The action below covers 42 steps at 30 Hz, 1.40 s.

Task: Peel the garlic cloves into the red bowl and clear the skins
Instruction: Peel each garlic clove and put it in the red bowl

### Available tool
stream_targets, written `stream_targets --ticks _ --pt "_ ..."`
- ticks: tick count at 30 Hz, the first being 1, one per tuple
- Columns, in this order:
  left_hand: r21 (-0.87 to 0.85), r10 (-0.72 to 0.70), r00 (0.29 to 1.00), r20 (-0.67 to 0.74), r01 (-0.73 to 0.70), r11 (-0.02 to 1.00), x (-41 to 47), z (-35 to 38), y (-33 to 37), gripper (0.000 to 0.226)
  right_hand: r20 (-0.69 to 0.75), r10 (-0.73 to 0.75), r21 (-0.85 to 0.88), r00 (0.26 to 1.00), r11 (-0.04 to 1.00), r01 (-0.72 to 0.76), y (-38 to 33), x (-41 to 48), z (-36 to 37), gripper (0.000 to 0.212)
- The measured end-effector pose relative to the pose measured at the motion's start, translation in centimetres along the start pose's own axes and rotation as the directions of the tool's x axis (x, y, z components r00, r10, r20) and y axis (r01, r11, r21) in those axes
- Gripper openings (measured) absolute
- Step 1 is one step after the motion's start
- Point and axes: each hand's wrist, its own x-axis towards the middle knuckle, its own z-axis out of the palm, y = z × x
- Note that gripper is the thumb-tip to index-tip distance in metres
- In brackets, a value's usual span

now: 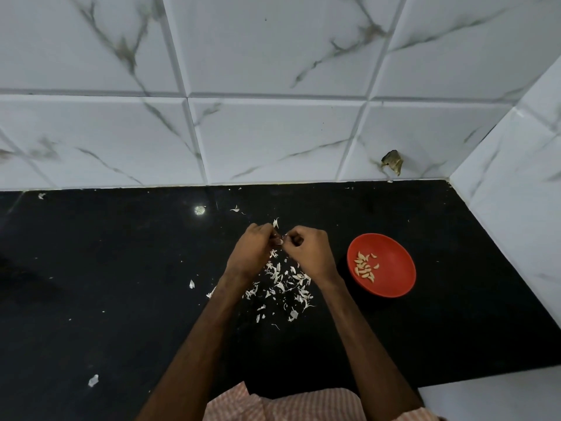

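Left hand (252, 249) and right hand (306, 250) meet fingertip to fingertip above the glossy black stone bench (121, 299). Both have curled fingers and pinch one small pale garlic clove (278, 240). Most of the clove is hidden, so I cannot tell how much skin it carries.

Nearest to me, a single white skin flake (93, 380) lies at the near left of the bench. Under the wrists sits the loose pile of white papery skins (285, 281). To the right of the right hand, apart from the pile, stands the round, shallow red bowl (394, 287). It holds a cluster of peeled cream cloves (364, 267) on its left side. Further back, stray flakes (234, 209) lie short of the white marble-patterned tiled wall (273, 132).

Risks, as I judge them:
1. A bared clove is slick. Too hard a pinch could shoot it into the pile, where pale on pale hides it.
2. The skins are light. A fast sweep or a dragged forearm would scatter them wider, possibly into the bowl.
3. Skin clinging to a finger could drop into the bowl with the clove.
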Motion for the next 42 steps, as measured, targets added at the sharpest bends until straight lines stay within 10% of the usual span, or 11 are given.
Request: stream_targets --ticks 10,20,28,37,42 --pt "-0.309 -0.137 0.978 -0.157 0.084 0.947 0.1 -0.1 -0.2 0.007 0.01 0.117 0.225 0.993 0.967 -0.116 -0.5 0.1 0.3 0.009" --pt "-0.459 -0.166 0.959 -0.229 0.044 0.887 0.2 -0.8 0.6 0.014 0.14 0.387 0.722 0.911 0.59 -0.362 -3.1 1.2 -0.7 0.012" --pt "-0.62 -0.137 0.962 -0.237 -0.042 0.784 0.5 -1.6 0.9 0.012 0.016 0.251 0.607 0.968 0.766 -0.209 -3.3 1.2 -0.7 0.009" --pt "-0.86 -0.433 0.901 0.001 0.221 0.46 0.4 -1.2 1.2 0.022 -0.023 0.127 0.514 0.992 0.852 -0.098 -3.3 0.4 0.3 0.01" --pt "-0.785 -0.427 0.897 -0.114 0.182 0.592 0.1 -1.2 1.1 0.019 -0.083 0.184 0.466 0.979 0.876 -0.125 -3.0 0.1 1.3 0.005"
